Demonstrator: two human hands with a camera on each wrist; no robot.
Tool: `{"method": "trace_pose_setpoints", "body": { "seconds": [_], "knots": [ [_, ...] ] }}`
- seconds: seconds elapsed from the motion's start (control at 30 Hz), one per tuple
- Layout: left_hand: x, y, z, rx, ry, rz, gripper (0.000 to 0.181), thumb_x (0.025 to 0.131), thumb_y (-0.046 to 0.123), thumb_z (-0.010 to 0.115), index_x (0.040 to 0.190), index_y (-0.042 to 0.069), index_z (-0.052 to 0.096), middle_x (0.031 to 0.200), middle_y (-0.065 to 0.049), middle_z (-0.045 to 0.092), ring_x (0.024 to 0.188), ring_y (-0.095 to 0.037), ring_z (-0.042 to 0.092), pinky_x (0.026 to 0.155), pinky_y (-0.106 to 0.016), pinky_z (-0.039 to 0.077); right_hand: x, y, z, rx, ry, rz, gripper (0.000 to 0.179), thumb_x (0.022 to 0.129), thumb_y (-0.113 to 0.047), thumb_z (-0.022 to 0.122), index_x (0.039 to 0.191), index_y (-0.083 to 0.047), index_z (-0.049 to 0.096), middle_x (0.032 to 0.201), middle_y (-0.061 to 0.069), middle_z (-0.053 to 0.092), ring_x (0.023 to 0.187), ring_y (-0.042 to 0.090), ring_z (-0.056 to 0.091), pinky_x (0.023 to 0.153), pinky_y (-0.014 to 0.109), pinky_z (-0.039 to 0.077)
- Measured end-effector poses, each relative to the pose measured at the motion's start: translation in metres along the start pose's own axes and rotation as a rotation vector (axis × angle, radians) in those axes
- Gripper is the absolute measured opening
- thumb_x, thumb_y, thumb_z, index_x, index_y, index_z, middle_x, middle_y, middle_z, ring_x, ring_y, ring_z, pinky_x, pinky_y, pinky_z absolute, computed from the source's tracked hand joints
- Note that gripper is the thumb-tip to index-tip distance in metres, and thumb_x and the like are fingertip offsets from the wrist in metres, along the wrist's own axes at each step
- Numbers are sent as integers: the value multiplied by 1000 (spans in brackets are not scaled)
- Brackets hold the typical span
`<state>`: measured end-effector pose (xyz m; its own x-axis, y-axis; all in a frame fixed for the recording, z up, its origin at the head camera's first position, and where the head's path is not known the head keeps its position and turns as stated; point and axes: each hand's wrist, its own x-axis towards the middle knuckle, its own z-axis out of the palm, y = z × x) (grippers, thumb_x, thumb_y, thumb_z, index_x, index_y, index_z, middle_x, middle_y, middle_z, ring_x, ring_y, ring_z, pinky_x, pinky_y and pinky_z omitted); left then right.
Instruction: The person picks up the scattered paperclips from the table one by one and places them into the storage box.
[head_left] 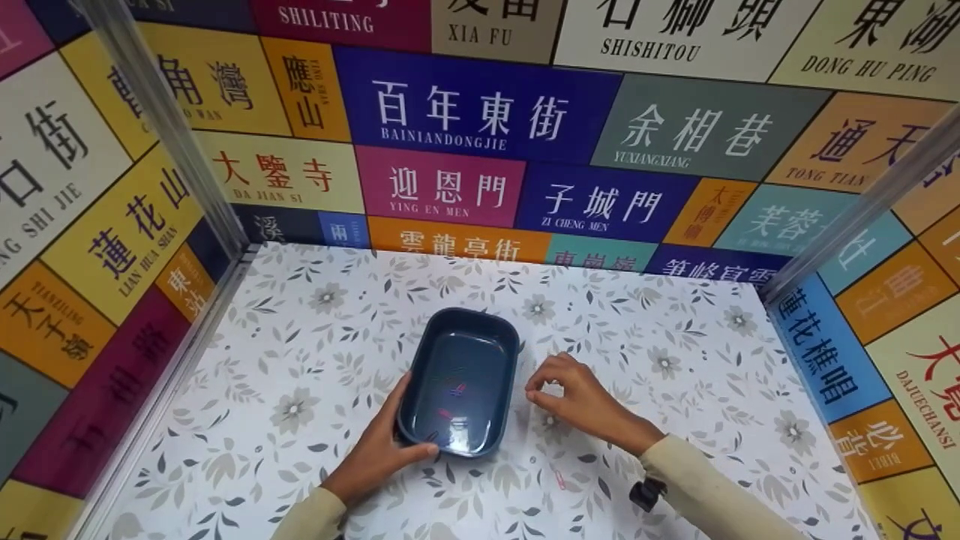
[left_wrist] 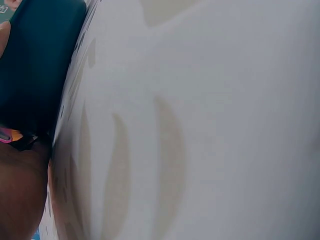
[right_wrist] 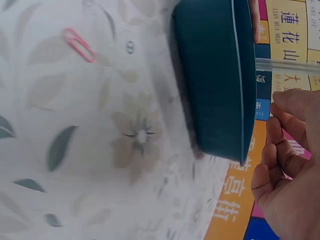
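Note:
A dark blue rectangular dish (head_left: 512,375) with rounded corners sits on the patterned tabletop; its outer wall (right_wrist: 212,80) shows in the right wrist view. My left hand (head_left: 379,454) grips the dish at its near left side, the thumb over the near rim and the fingers along the outer wall. Several small, thin coloured pieces (head_left: 456,391) lie inside the dish. Just right of the dish is my right hand (head_left: 581,394), fingers bent and thumb tip close to the index fingertip. Whether something small is between those tips I cannot tell. A pink paper clip (right_wrist: 80,45) lies on the tabletop, nearer to me.
The white tabletop (head_left: 645,322) carries a grey flower and leaf print. Colourful panels with large characters (head_left: 480,105) stand behind and at both sides. Metal corner posts (head_left: 180,120) rise at the table's back corners. A black device (head_left: 646,495) sits at my right wrist.

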<state>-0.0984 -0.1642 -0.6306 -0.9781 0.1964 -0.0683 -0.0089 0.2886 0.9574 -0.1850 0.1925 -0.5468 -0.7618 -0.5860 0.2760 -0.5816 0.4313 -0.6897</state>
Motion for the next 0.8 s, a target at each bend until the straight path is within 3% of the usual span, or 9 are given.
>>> {"method": "trace_pose_setpoints", "body": {
  "seconds": [0.23, 0.47, 0.8],
  "knots": [
    [0, -2, -1, 9, 6, 12, 128, 86, 33, 97, 180, 23, 10, 185, -6, 14, 169, -33, 14, 135, -60, 13, -20, 8, 4, -42, 63, -41, 10, 91, -1, 84, 92, -11, 81, 90, -5, 72, 91, 21, 62, 84, 34, 51],
    [-2, -5, -1, -3, 18, 16, 130, 84, 34, 98, 180, 25, 10, 184, -1, 15, 169, -29, 15, 135, -58, 11, -34, 6, 1, -50, 128, -44, 16, 89, 2, 85, 92, -13, 81, 91, -8, 71, 92, 16, 62, 85, 31, 51],
    [-1, -3, 1, 0, 18, 23, 130, 84, 34, 98, 180, 26, 10, 184, 0, 15, 169, -28, 15, 136, -57, 10, -57, 12, 2, -57, 154, -44, 11, 92, 0, 85, 94, -10, 82, 93, -6, 72, 93, 17, 62, 86, 28, 53]
  ]
}}
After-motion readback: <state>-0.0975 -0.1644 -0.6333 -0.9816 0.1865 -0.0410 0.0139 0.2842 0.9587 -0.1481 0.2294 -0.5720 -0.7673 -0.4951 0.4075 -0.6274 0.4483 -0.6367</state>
